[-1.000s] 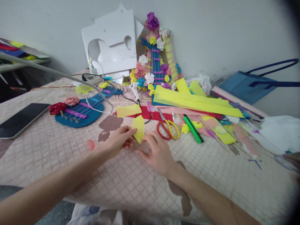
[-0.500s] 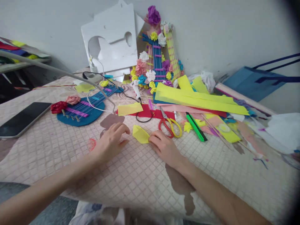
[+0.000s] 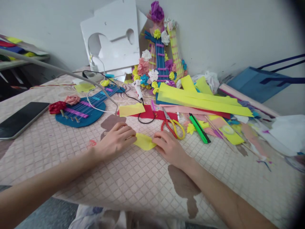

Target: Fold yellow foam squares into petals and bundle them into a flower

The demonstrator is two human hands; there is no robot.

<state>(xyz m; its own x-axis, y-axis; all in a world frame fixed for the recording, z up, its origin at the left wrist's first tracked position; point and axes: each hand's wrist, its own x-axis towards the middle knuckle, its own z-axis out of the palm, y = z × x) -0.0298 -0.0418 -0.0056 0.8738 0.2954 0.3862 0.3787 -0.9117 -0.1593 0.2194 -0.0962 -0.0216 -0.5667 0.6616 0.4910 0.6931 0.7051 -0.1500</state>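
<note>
Between my hands, just above the patterned tablecloth, is a small piece of yellow crepe paper [image 3: 144,142]. My left hand [image 3: 117,140] pinches its left end, fingers closed and curled over the edge. At the opposite end, my right hand [image 3: 169,147] grips the paper between thumb and fingers. Scissors [image 3: 173,127] with one red and one yellow handle lie just beyond my right hand. A second yellow paper strip [image 3: 131,109] rests on red paper [image 3: 149,112] behind the held piece.
A blue paper guitar [image 3: 83,111] and a phone [image 3: 23,119] lie at left. A glue gun [image 3: 138,90] with its cord stands behind. To the right are a green cutter [image 3: 199,128], long yellow strips [image 3: 202,100] and paper scraps. Flower-decorated guitars [image 3: 160,57] lean on the wall.
My left hand has moved right and closed on the left end of the yellow paper, which it was apart from before. My right hand keeps its hold; the paper looks more stretched out.
</note>
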